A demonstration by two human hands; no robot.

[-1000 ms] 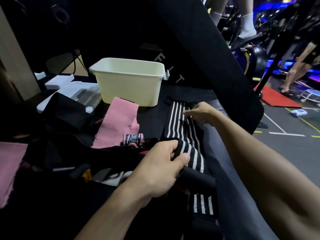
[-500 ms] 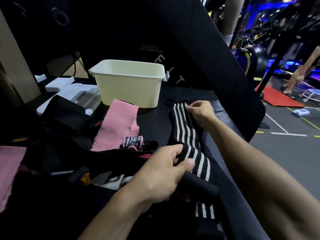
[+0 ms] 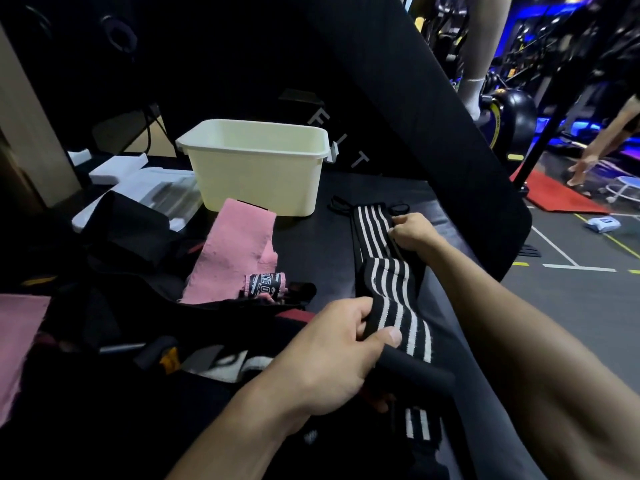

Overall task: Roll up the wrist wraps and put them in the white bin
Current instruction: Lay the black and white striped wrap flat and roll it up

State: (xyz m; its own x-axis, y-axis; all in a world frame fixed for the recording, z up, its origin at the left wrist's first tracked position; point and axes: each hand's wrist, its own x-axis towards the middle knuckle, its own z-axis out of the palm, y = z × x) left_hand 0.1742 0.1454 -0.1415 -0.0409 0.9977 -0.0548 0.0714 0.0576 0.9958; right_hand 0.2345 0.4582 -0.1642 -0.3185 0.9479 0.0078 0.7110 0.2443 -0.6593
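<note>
A black wrist wrap with white stripes (image 3: 384, 268) lies stretched along the dark table (image 3: 311, 251), buckled into a fold near its middle. My left hand (image 3: 332, 355) pinches the wrap's near part between thumb and fingers. My right hand (image 3: 410, 232) grips the far part by its right edge. The white bin (image 3: 258, 168) stands upright behind, to the left of the wrap; its inside is hidden from here. A pink wrist wrap (image 3: 235, 247) lies unrolled in front of the bin, a black printed label at its near end.
A heap of dark straps and gear (image 3: 114, 244) covers the table's left side, with pink cloth (image 3: 17, 337) at the far left. White boxes (image 3: 138, 181) sit left of the bin. A black slanted pad (image 3: 415, 109) rises behind. A person walks on the gym floor at right.
My right hand slid nearer along the striped wrap and closed on its edge. The wrap has bunched into a fold between my hands. My left hand keeps its pinch.
</note>
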